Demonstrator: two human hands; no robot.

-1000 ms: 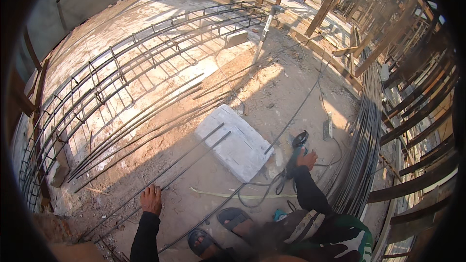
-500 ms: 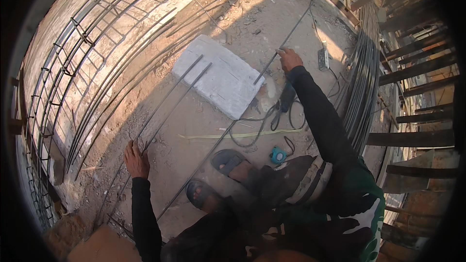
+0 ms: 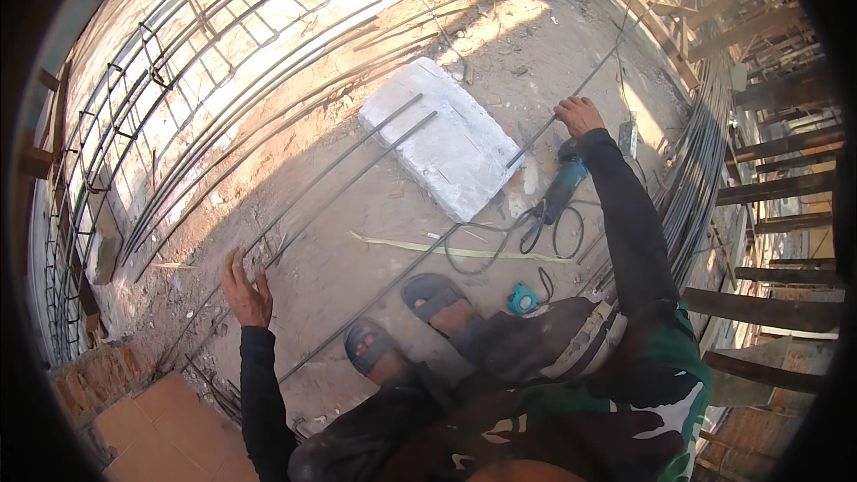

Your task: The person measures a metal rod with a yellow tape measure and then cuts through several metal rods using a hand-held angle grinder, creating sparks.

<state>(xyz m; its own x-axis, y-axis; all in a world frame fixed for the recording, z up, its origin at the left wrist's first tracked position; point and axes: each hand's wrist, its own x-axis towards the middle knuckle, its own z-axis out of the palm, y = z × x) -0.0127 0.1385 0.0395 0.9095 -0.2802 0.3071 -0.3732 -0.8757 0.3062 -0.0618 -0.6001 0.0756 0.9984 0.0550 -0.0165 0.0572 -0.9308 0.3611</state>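
Observation:
My right hand (image 3: 580, 116) is closed around a thin steel rebar rod (image 3: 537, 140), whose near end rests over the right edge of a pale concrete block (image 3: 446, 143). Further left, my left hand (image 3: 247, 293) has its fingers apart beside two parallel rebar rods (image 3: 344, 156); whether it touches them I cannot tell. The far ends of those two rods lie on top of the block. Another rod (image 3: 375, 299) runs from the block's near edge past my sandalled feet. A teal angle grinder (image 3: 562, 189) with a dark cord lies below my right forearm.
A teal tape measure (image 3: 522, 299) and a yellowish strip (image 3: 464, 248) lie on the dirt. A tied rebar cage (image 3: 152, 62) curves along the left. Long rods are bundled (image 3: 683, 178) at the right, beside wooden planks (image 3: 777, 187). Orange tiles (image 3: 170, 428) are at lower left.
The view has shifted, so the block and rods sit further right in it. My left hand's fingers have spread and lifted from the rods. My right hand still grips its rod.

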